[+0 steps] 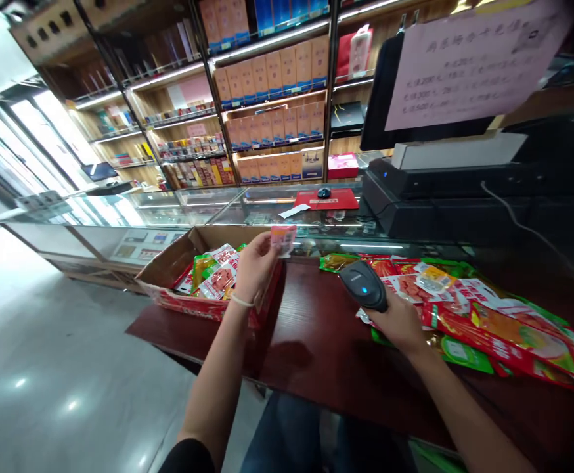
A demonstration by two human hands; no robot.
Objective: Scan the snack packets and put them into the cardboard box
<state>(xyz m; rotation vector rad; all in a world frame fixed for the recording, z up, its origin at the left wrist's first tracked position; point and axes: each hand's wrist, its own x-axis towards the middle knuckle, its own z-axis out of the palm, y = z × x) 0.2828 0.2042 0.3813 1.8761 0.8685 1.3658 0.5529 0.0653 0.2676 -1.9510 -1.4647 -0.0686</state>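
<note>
My left hand [257, 263] is raised above a cardboard box [169, 266] and pinches a small pink snack packet [284, 239] by its lower edge. My right hand [398, 322] grips a black barcode scanner [364, 284] with a blue light, its head turned toward the packet. The box holds several red and green snack packets [215, 272]. Under and beside my right hand a spread of red, green and orange snack packets [484, 315] lies on the dark red table [316, 341].
A black cash register with a screen and a pink paper notice [464, 66] stands at the back right. Beyond the table runs a glass counter [267, 203] with a red mat and a mouse [323, 192]. Shelves of boxed goods line the back wall. A glossy floor lies to the left.
</note>
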